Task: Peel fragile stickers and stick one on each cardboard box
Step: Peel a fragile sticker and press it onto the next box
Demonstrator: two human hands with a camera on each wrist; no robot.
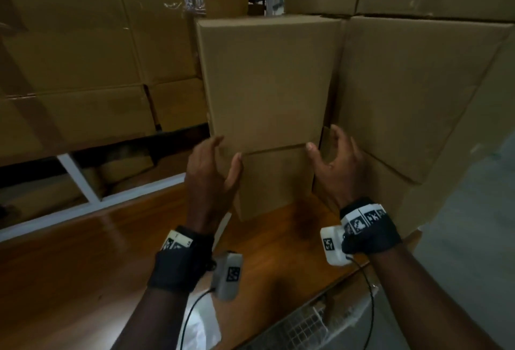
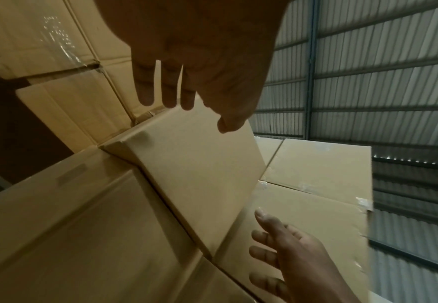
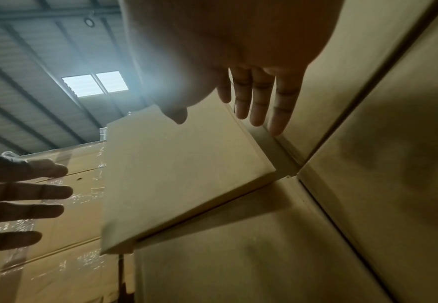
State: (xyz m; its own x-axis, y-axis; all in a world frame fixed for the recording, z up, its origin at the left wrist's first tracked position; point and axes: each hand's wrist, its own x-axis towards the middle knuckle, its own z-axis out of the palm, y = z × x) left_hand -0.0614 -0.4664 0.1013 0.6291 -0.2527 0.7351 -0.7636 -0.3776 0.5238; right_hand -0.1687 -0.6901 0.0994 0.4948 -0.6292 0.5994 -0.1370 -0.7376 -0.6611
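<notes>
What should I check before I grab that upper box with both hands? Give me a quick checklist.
1. Left hand free: ok, fingers open, holding nothing.
2. Right hand free: ok, open.
3. Hands either side of the upper box: ok, at its bottom corners; contact cannot tell.
4. Upper box resting on the lower box: ok, slightly offset.
5. Room for right fingers beside the neighbouring stack: cannot tell, gap looks narrow.
6. Fragile sticker on the upper box: not ok, none visible on its front.

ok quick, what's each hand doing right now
Left hand: open, holding nothing, at the upper box's lower left corner.
Right hand: open, holding nothing, at its lower right corner.
</notes>
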